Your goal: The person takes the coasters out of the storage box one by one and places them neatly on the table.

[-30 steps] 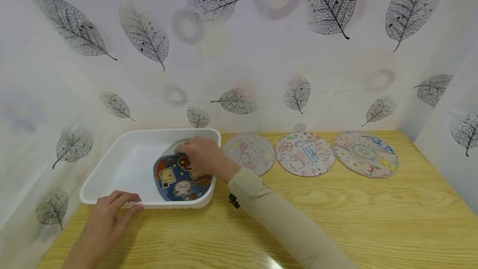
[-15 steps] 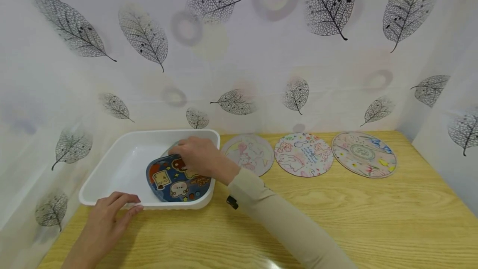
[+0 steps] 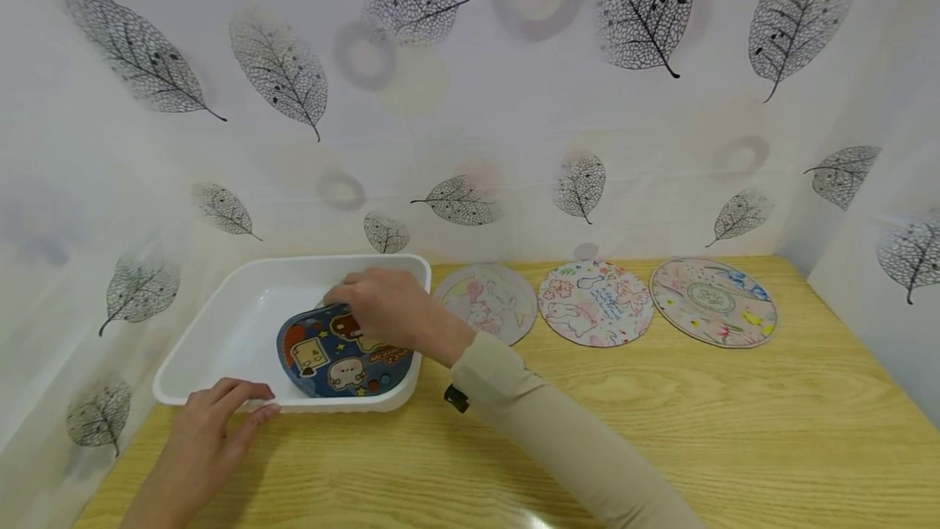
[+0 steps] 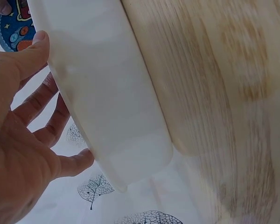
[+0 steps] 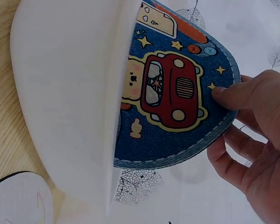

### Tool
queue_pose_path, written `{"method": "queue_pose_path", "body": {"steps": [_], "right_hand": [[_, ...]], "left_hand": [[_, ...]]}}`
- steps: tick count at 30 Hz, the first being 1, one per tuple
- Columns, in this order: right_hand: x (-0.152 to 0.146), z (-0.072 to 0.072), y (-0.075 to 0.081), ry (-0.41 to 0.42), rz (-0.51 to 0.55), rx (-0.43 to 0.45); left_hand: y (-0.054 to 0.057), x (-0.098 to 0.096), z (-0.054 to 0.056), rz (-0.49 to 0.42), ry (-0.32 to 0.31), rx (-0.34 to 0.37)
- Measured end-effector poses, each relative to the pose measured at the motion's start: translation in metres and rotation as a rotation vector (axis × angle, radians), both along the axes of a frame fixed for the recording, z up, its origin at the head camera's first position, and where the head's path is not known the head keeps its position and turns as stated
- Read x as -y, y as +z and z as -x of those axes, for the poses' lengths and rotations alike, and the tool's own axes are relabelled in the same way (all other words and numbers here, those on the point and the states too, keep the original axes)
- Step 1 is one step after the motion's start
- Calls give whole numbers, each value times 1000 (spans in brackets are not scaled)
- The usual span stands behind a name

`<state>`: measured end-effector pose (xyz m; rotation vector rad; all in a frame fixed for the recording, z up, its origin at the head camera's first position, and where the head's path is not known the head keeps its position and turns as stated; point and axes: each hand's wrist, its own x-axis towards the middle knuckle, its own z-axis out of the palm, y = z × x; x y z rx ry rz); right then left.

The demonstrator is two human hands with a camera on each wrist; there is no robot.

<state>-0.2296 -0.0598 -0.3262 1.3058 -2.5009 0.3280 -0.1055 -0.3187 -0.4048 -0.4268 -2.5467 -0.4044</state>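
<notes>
A white plastic basin (image 3: 220, 325) stands at the left of the table. My left hand (image 3: 213, 431) holds its near rim, and in the left wrist view the thumb (image 4: 37, 49) lies at the edge with the other fingers beyond it. Inside the basin is a round blue denim-print mat (image 3: 330, 366) with cartoon figures. My right hand (image 3: 389, 308) pinches the mat's edge, thumb on the printed face in the right wrist view, where a red car shows on the mat (image 5: 177, 93). A pale sliver shows beside the right hand in the head view; I cannot tell what it belongs to.
Three round printed mats lie in a row right of the basin: a pale pink one (image 3: 492, 300), a white one with rabbits (image 3: 595, 304) and a beige flowered one (image 3: 712, 300). Leaf-patterned cloth (image 3: 514, 104) hangs behind the wooden table (image 3: 624, 431).
My right hand has shifted slightly left, and the blue mat has slid left within the basin. The left hand keeps its place on the rim.
</notes>
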Motion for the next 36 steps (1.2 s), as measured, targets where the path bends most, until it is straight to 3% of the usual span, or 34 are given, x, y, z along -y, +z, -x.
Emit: {"method": "queue_pose_path", "body": {"steps": [20, 23, 28, 33, 36], "right_hand": [[-4, -2, 10, 17, 9, -21], [-5, -2, 11, 35, 46, 37], [-5, 0, 11, 88, 91, 220], [-3, 2, 10, 79, -20, 356], [-3, 1, 10, 61, -117, 385]], "left_hand": [[4, -1, 0, 5, 29, 60], [4, -1, -1, 8, 34, 65], [4, -1, 0, 10, 22, 40], [2, -1, -1, 11, 18, 36], [1, -1, -1, 7, 15, 31]]}}
